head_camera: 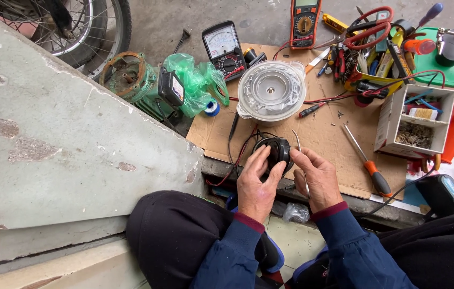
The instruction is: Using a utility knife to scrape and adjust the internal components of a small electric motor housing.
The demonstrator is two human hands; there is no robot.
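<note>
Currently left hand (256, 184) grips the round black motor part (274, 152) from its left side, fingers curled on the rim; right hand (318, 179) touches its right edge and pinches thin tweezers (301, 160) upright. Part sits at the near edge of the cardboard sheet (328, 134), red and black wires (243, 152) trailing off it. Beyond: white appliance base (271, 90), orange-handled screwdriver (368, 163), analog multimeter (224, 49).
</note>
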